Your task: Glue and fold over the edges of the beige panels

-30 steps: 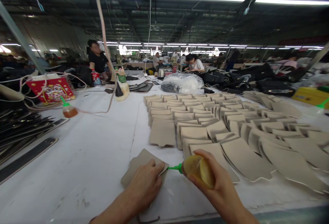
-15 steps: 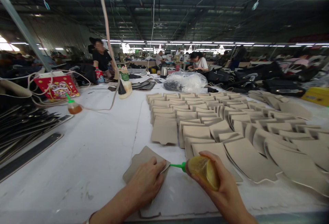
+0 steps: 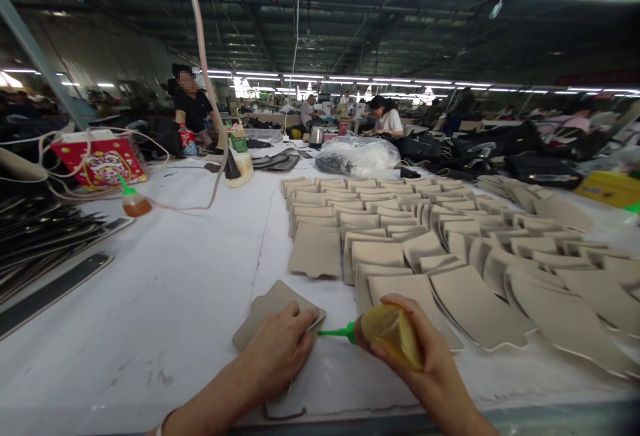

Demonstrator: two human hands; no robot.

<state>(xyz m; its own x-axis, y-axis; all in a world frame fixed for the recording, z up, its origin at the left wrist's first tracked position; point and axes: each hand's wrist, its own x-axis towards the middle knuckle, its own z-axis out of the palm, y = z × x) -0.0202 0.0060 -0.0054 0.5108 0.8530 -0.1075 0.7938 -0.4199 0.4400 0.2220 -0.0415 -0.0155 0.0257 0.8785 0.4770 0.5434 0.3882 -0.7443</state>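
My right hand is wrapped around a clear squeeze bottle of yellowish liquid, lying on its side in my grasp. Its green nozzle points left, with the tip at the right edge of a beige, leather-like panel. My left hand grips that panel near its right corner, fingers on top and the thumb hidden. The panel's lower part disappears under the hand. Rows of similar beige panels overlap one another just beyond and to the right of my hands.
At left lie dark strips and a second green-tipped bottle near a red box. A hose hangs down onto the white table. Farther back are a clear plastic bag, a yellow container and other people.
The nozzle tip has slid along the panel's edge, from the corner toward me. My left hand keeps its hold on the panel. The whole view has shifted slightly.
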